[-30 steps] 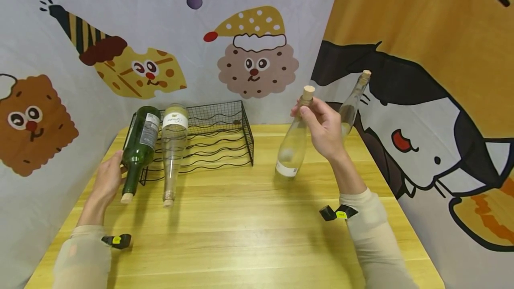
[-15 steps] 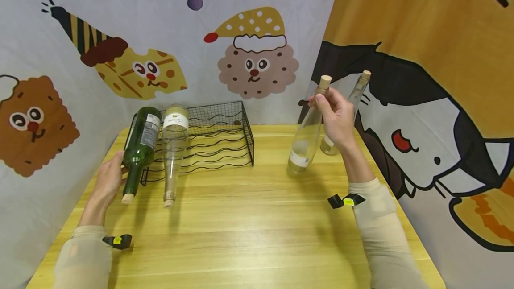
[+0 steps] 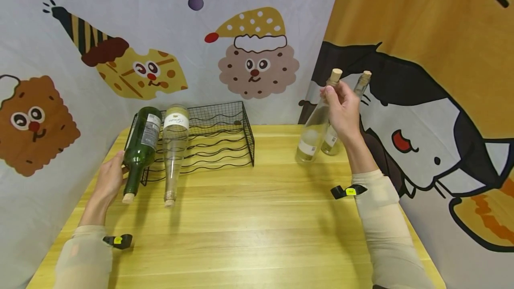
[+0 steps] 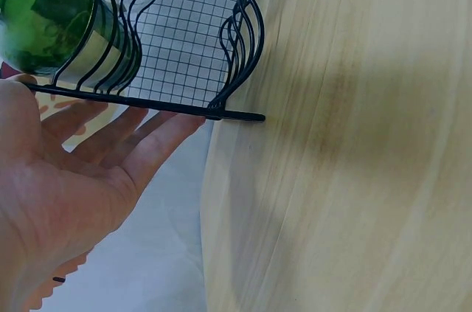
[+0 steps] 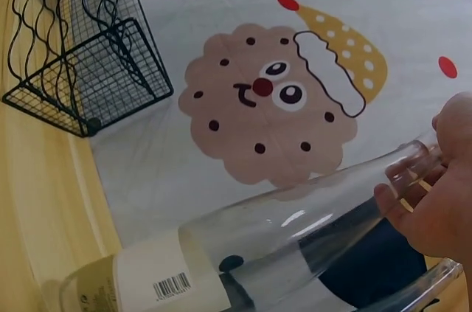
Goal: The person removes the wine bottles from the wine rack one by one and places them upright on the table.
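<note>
My right hand (image 3: 344, 109) pinches the neck of a corked clear glass bottle (image 3: 315, 128) by thumb and fingers. The bottle leans slightly, base low over the table; whether it touches the wood I cannot tell. Its white barcode label (image 5: 158, 271) shows in the right wrist view. Just behind stands another corked clear bottle (image 3: 330, 139), partly hidden by the hand. On the left, my left hand (image 3: 107, 179) is beside a black wire rack (image 3: 217, 146); its fairly straight fingers (image 4: 151, 146) touch the rack's side. A corked green bottle (image 3: 140, 146) lies in the rack.
Beside the green bottle, a clear bottle with a cork (image 3: 175, 146) lies in the rack, neck toward me. The rack's wavy rungs continue to its right. Printed cloth walls (image 3: 160, 21) border the wooden table (image 3: 241, 235) at the back and sides.
My right hand has carried the clear bottle right and backward, close to the standing bottle. The left hand and the rack have stayed in place.
</note>
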### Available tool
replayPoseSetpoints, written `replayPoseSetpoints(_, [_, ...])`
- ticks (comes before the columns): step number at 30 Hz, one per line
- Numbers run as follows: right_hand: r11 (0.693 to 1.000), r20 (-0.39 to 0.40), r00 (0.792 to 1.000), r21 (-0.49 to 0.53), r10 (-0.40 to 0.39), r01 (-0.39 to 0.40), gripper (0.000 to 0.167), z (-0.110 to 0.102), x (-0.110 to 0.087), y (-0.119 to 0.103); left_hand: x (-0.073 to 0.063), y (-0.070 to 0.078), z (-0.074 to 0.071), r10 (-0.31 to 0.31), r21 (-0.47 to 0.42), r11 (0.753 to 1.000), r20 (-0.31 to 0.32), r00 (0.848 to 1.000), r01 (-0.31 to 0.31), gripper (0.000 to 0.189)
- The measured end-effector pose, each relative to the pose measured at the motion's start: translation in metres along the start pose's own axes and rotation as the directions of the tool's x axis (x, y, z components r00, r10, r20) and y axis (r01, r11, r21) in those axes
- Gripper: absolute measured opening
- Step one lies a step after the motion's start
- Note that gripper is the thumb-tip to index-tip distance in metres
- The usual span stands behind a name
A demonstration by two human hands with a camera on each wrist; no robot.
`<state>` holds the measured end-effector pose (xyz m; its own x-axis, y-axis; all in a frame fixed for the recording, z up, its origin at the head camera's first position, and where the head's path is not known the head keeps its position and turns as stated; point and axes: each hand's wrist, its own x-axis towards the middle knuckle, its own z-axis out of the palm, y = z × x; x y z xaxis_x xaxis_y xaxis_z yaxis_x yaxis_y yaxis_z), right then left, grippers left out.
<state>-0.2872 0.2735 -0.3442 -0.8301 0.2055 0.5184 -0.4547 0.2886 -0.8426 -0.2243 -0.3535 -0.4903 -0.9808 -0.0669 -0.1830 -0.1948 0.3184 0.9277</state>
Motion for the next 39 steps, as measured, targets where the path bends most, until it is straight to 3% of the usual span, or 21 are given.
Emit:
replayPoseSetpoints(17, [0.994, -0.031, 0.997, -0.073, 0.076, -0.078, 0.027, -0.008, 0.021, 0.023, -0.001, 0.0, 0.001, 0.0, 0.018, 1.0, -0.018, 1.0, 0.0, 0.091])
replayPoseSetpoints(39, [0.991, -0.053, 0.996, -0.11, 0.067, -0.072, 0.023, -0.012, 0.03, 0.039, 0.0, -0.001, 0.001, 0.012, 0.01, 1.0, -0.013, 1.0, -0.012, 0.088])
